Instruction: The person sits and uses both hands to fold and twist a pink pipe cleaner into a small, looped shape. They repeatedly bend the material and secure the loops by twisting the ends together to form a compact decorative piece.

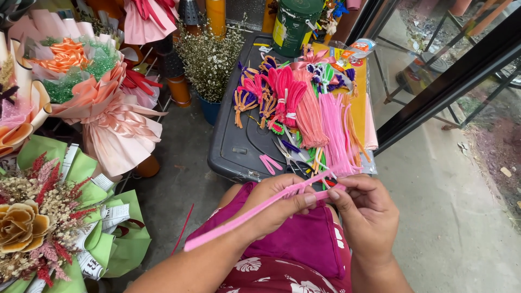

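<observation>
Looking past the dark bin lid point(233, 146) heaped with pipe-cleaner bundles point(312, 111), I see my left hand point(279, 203) and right hand point(364, 211), each grip pinched shut on the pink pipe cleaner point(244, 220) above my lap.

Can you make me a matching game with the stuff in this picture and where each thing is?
Things:
1. pink pipe cleaners
2. scissors
3. green can
4. paper rose bouquet

Places:
A. far end of the black lid
B. bottom left, in green wrapping
C. between the left hand and right hand
D. lying on the lid, near the loose pink bundles

Pairs: 1-C, 2-D, 3-A, 4-B
</observation>
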